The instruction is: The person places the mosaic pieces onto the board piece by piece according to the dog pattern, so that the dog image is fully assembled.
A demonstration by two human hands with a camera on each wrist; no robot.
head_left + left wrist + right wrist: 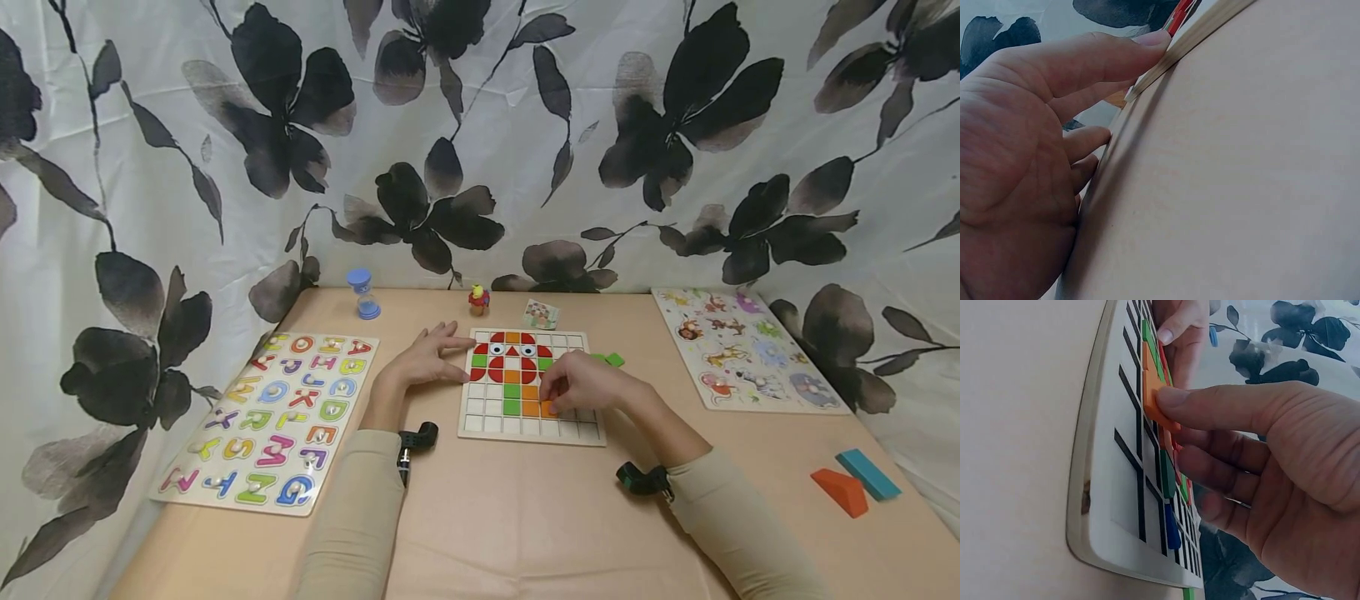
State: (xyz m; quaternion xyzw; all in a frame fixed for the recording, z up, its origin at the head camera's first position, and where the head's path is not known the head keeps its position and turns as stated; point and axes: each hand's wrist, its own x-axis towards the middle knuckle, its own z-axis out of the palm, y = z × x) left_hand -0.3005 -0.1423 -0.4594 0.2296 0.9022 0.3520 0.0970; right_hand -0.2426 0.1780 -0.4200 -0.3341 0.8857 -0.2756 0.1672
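Note:
A white grid board (480, 423) lies in the middle of the table, bearing red, green, orange and white tiles and two eye tiles. My right hand (588, 382) is over its right half, pinching an orange square tile (1150, 384) between thumb and fingers, low against the grid. Beyond it, in the right wrist view, a dark green tile (1167, 472) and a blue tile (1173, 531) lie on the board; the hand hides them from the head view. With fingers extended, my left hand (423, 358) rests at the board's left edge, its thumb (1150, 47) touching the rim.
Left is an alphabet puzzle board (258, 421), right an animal puzzle board (750, 350). Along the back stand a blue sand timer (364, 294), a small colourful figure (478, 300) and a picture card (542, 314). Green tiles (613, 359), an orange block (840, 492) and a blue block (867, 474) lie right.

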